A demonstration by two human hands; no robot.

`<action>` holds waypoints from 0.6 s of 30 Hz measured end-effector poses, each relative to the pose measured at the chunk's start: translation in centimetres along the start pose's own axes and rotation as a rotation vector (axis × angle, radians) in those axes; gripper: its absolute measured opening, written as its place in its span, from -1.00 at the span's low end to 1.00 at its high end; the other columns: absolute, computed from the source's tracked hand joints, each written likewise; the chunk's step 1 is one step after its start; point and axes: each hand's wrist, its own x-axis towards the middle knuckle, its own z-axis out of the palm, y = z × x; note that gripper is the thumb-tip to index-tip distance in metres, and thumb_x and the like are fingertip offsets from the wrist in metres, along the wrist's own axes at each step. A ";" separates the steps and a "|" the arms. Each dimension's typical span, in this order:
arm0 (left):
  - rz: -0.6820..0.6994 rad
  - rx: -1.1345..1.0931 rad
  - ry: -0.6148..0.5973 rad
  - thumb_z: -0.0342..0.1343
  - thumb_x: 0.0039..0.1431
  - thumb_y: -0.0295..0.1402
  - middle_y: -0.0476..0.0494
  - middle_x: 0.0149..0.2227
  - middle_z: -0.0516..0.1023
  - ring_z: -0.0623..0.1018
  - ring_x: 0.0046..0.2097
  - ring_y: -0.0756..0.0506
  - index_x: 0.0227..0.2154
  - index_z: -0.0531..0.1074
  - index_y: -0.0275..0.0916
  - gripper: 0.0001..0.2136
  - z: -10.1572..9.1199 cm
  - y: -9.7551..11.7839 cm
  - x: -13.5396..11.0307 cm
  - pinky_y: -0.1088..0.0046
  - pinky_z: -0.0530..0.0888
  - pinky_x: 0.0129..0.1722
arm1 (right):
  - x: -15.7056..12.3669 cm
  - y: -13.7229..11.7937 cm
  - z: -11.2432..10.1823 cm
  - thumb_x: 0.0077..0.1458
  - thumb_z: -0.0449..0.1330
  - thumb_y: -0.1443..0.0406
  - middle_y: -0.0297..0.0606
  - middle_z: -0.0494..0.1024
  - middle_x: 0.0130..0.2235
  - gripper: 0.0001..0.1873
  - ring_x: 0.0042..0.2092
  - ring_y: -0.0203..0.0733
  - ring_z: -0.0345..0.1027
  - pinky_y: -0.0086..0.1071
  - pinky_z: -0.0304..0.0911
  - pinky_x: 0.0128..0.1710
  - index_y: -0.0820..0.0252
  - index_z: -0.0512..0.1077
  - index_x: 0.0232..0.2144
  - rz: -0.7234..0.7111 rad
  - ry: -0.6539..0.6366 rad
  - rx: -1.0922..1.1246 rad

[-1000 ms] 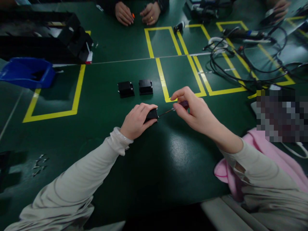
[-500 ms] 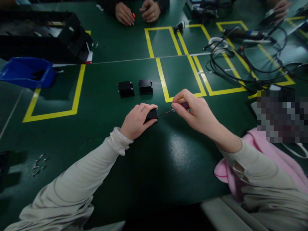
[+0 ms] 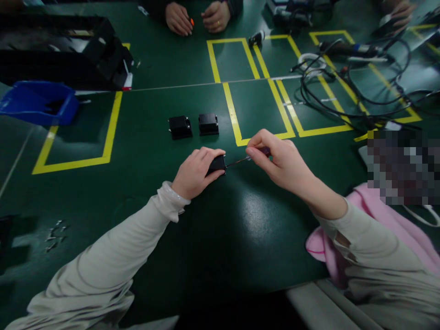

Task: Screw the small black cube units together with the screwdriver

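Observation:
My left hand (image 3: 196,173) is closed around a small black box-shaped part (image 3: 217,164), pressing it to the green table. Between the thumb and fingers of my right hand (image 3: 275,158) is the handle of a screwdriver (image 3: 238,161). Its thin shaft points left, and the tip meets the right end face of the black part; whether it sits in a screw is too small to tell. Beyond my hands stand two similar black parts, one on the left (image 3: 180,127) and one on the right (image 3: 208,124), with small shiny screws at their ends.
Several loose screws (image 3: 53,236) lie at the lower left. A blue bin (image 3: 65,107) and a long black rack (image 3: 68,68) stand at the far left. Cables (image 3: 304,94) tangle at the right, above a pink cloth (image 3: 371,206). A co-worker's hands (image 3: 216,17) rest across the table.
My right hand has turned slightly on the screwdriver handle, which shows at a slightly different angle. My left hand and the black parts stay where they were.

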 end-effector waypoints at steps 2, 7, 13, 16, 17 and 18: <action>-0.002 -0.001 -0.002 0.11 0.31 -0.25 -0.26 0.04 0.45 0.45 0.02 -0.25 0.15 0.29 -0.25 -0.60 0.0 0.0 0.0 0.13 0.43 0.04 | 0.0 -0.1 -0.1 0.26 0.07 0.31 -0.41 0.41 -0.42 -0.95 -0.43 -0.33 0.33 -0.43 0.16 -0.41 0.13 0.30 -0.20 -0.009 0.005 -0.003; -0.013 -0.002 -0.013 0.10 0.31 -0.26 -0.26 0.04 0.45 0.46 0.01 -0.25 0.15 0.28 -0.24 -0.60 -0.1 0.0 0.0 0.13 0.43 0.03 | -0.1 -0.2 0.0 0.25 0.09 0.30 -0.39 0.43 -0.41 -0.94 -0.44 -0.32 0.33 -0.41 0.17 -0.40 0.14 0.30 -0.21 0.011 0.021 -0.028; -0.009 -0.010 -0.006 0.09 0.31 -0.25 -0.26 0.04 0.45 0.45 0.02 -0.25 0.15 0.27 -0.22 -0.61 -0.1 0.0 0.0 0.13 0.42 0.04 | -0.1 -0.3 -0.1 0.24 0.08 0.33 -0.40 0.44 -0.41 -0.91 -0.45 -0.33 0.33 -0.42 0.16 -0.41 0.12 0.29 -0.18 0.022 -0.002 -0.015; -0.009 -0.013 -0.007 0.09 0.31 -0.25 -0.26 0.04 0.45 0.45 0.02 -0.26 0.14 0.28 -0.23 -0.61 -0.1 0.1 0.0 0.13 0.42 0.04 | 0.0 -0.3 -0.1 0.22 0.08 0.34 -0.41 0.42 -0.40 -0.85 -0.44 -0.33 0.33 -0.43 0.18 -0.40 0.14 0.29 -0.13 0.020 0.014 -0.013; -0.011 -0.012 -0.007 0.10 0.31 -0.25 -0.27 0.04 0.45 0.45 0.01 -0.26 0.14 0.28 -0.24 -0.61 -0.1 0.1 0.0 0.13 0.42 0.04 | 0.0 -0.3 -0.1 0.23 0.09 0.32 -0.41 0.42 -0.41 -0.88 -0.44 -0.33 0.33 -0.43 0.17 -0.40 0.14 0.30 -0.15 0.025 0.014 -0.017; -0.012 -0.011 -0.009 0.10 0.31 -0.25 -0.27 0.04 0.45 0.45 0.02 -0.26 0.14 0.29 -0.25 -0.60 -0.1 0.1 0.0 0.13 0.42 0.04 | 0.0 -0.2 -0.1 0.25 0.10 0.29 -0.40 0.43 -0.42 -0.92 -0.44 -0.32 0.33 -0.43 0.16 -0.40 0.13 0.31 -0.19 0.029 0.010 -0.023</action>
